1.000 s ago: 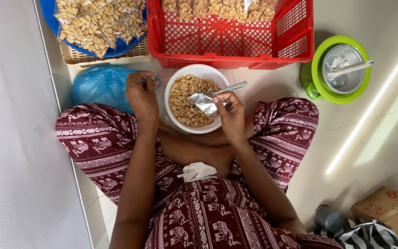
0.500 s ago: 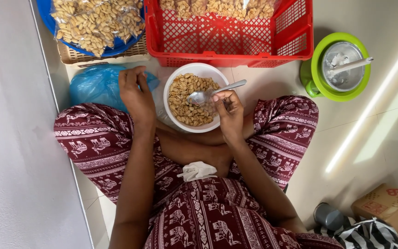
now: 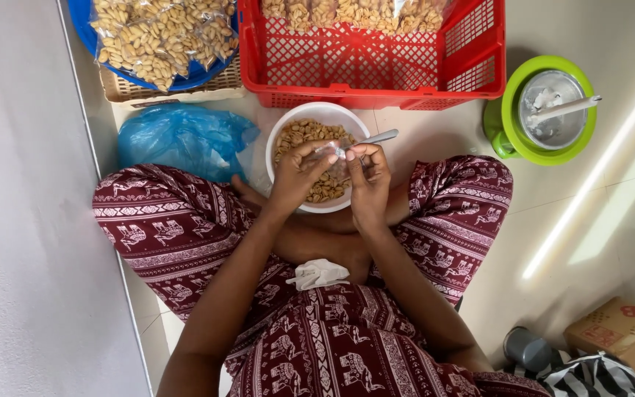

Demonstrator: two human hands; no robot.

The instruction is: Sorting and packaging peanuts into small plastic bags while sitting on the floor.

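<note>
A small clear bag [image 3: 336, 158] is pinched between the fingers of the left hand [image 3: 297, 175] and the right hand [image 3: 367, 180], over the white bowl [image 3: 285, 132] of peanuts on the floor. A spoon [image 3: 376, 138] is also held in the right hand. Half a second earlier the left hand was apart, near the blue bag [image 3: 178, 140]. The red crate [image 3: 376, 55] lies beyond, the green cup [image 3: 512, 110] to the right.

Red crate [image 3: 376, 62], white bowl [image 3: 288, 129] — maroon elephant-print trousers [image 3: 185, 228].

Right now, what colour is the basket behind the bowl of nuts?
The basket is red, seen best in the head view.
</note>
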